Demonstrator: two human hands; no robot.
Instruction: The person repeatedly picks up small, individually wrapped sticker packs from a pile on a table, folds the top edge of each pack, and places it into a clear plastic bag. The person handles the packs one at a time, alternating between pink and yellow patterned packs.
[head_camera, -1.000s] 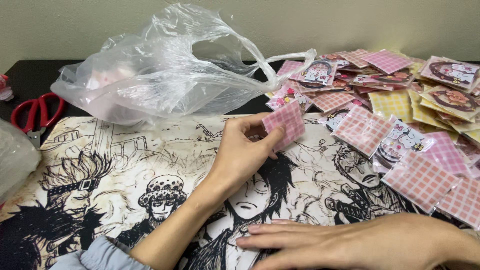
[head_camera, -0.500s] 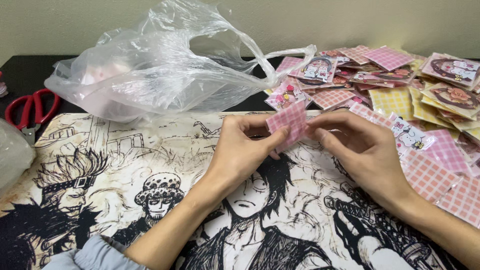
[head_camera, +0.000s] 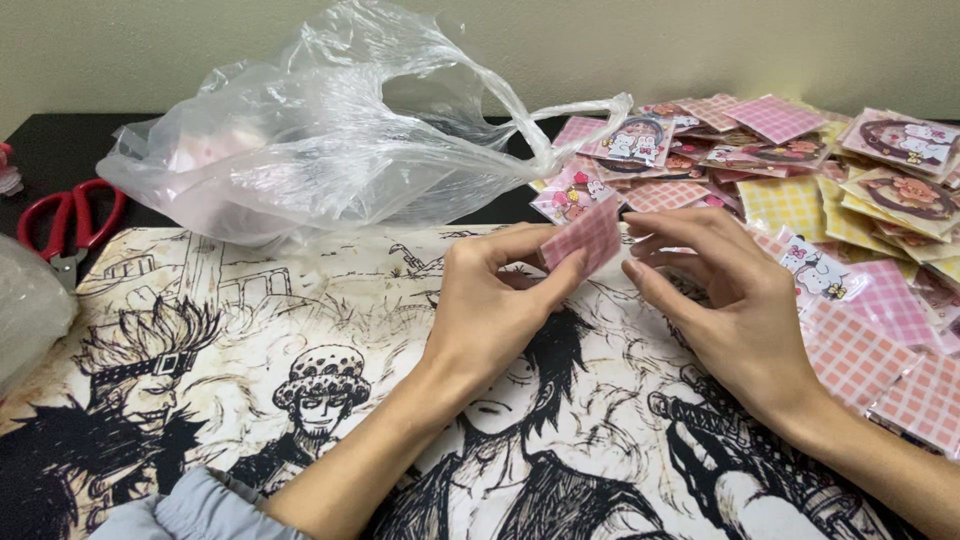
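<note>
My left hand (head_camera: 492, 300) pinches a small pink checked packet (head_camera: 585, 237) between thumb and fingers, holding it up over the black-and-white cartoon mat (head_camera: 250, 360). My right hand (head_camera: 728, 298) is beside it, fingertips curled at the packet's right edge and touching it. Both hands hover above the middle of the mat. A grey sleeve cuff (head_camera: 190, 508) shows at the bottom left.
A crumpled clear plastic bag (head_camera: 330, 140) lies behind the hands. A heap of pink, yellow and picture-printed packets (head_camera: 820, 180) covers the right side. Red-handled scissors (head_camera: 65, 220) lie at the left edge, with another clear bag (head_camera: 25, 300) below them.
My right hand lifted off the mat at the bottom and came up to the packet's right edge. The left hand kept hold of the packet nearly in place.
</note>
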